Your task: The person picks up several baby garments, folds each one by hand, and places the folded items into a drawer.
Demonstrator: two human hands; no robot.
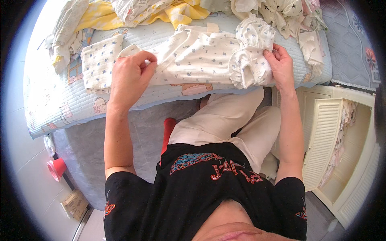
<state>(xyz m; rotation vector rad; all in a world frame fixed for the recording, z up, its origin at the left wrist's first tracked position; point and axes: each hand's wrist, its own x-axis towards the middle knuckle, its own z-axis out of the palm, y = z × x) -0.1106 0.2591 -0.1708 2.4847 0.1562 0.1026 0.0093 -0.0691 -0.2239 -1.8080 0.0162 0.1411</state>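
A white baby garment [208, 57] with a small blue flower print lies flattened on the edge of a quilted bed cover. Ruffled, gathered fabric [251, 66] is bunched at its right end. My left hand [131, 75] is at the left part, thumb and forefinger pinching the cloth. Under and left of that hand lies a folded panel of the same printed cloth [101, 64]; whether it is joined to the garment is hidden. My right hand [282, 64] grips the outer edge of the ruffled end between thumb and fingers.
The pale blue quilted cover [193, 90] bears cartoon prints. Yellow flowered cloth [178, 13] and other rumpled clothes [283, 13] lie along the back. At right, a cream louvred cabinet door [322, 141] stands ajar. A red-pink container [57, 168] is low at left.
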